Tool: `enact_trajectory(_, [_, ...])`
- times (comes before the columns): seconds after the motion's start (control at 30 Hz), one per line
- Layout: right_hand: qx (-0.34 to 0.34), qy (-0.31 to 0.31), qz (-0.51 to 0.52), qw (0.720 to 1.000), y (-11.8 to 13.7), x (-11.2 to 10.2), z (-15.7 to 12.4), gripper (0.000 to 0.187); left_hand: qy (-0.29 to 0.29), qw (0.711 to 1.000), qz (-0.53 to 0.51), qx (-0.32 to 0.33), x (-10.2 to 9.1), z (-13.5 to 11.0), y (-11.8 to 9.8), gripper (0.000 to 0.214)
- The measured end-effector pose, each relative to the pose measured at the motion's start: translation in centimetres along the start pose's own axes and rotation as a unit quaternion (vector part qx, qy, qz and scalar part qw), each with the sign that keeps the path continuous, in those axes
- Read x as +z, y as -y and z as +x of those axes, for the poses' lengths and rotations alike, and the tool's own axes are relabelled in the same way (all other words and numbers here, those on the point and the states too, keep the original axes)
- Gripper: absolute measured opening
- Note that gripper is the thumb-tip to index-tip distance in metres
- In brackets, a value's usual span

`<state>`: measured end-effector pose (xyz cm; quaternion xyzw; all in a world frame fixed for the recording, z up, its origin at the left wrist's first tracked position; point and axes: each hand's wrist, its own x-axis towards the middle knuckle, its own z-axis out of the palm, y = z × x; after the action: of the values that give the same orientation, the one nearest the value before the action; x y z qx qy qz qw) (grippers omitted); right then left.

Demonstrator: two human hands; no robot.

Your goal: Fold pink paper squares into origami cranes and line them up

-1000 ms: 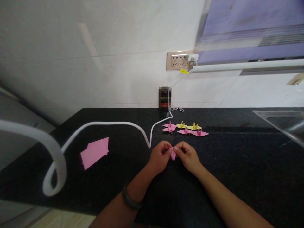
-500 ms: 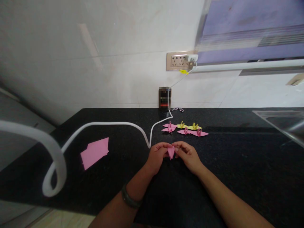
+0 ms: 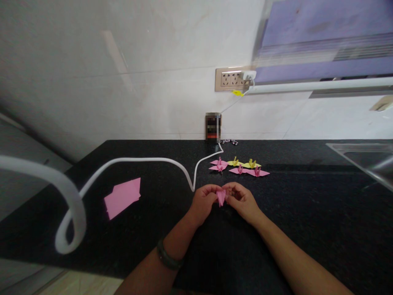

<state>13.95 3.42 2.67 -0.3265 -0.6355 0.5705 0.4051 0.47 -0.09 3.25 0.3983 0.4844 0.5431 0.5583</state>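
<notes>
Both hands meet over the black countertop (image 3: 307,213) and pinch a small folded pink paper piece (image 3: 220,197) between them. My left hand (image 3: 204,200) grips its left side with curled fingers; a dark band circles that wrist. My right hand (image 3: 242,200) holds the right side, fingertips pressed together. Just beyond the hands lies a row of finished paper cranes (image 3: 239,166), several pink and two yellow.
A stack of pink paper sheets (image 3: 122,198) lies to the left. A white cable (image 3: 147,160) loops across the counter to a small dark device (image 3: 213,127) at the wall. A wall socket (image 3: 231,78) is above; a steel sink (image 3: 365,157) sits far right.
The hands have turned the pink piece and drawn closer together over it, shifting slightly away from me. Everything else on the counter stays put.
</notes>
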Motion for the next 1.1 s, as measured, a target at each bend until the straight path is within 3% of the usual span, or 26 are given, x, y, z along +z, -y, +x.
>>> enact_trajectory(0.3, [0.009, -0.042, -0.033, 0.999, -0.6, -0.2, 0.2, 0.015, 0.023, 0.999, 0.031, 0.002, 0.2, 0.0, -0.2, 0.017])
enact_trajectory(0.57, [-0.010, -0.030, -0.033, 0.999, -1.2, -0.2, 0.1, 0.013, 0.013, 0.996, 0.085, 0.040, 0.1, 0.0, 0.2, 0.023])
enact_trajectory(1.0, [0.043, -0.031, 0.018, 0.998, -0.3, 0.1, 0.3, 0.017, 0.017, 0.994, 0.092, 0.052, -0.1, 0.0, 0.5, 0.015])
enact_trajectory(1.1, [0.050, -0.024, 0.046, 0.997, -0.4, 0.2, 0.3, 0.018, 0.016, 0.993, 0.100, 0.058, -0.2, -0.1, 0.5, 0.022])
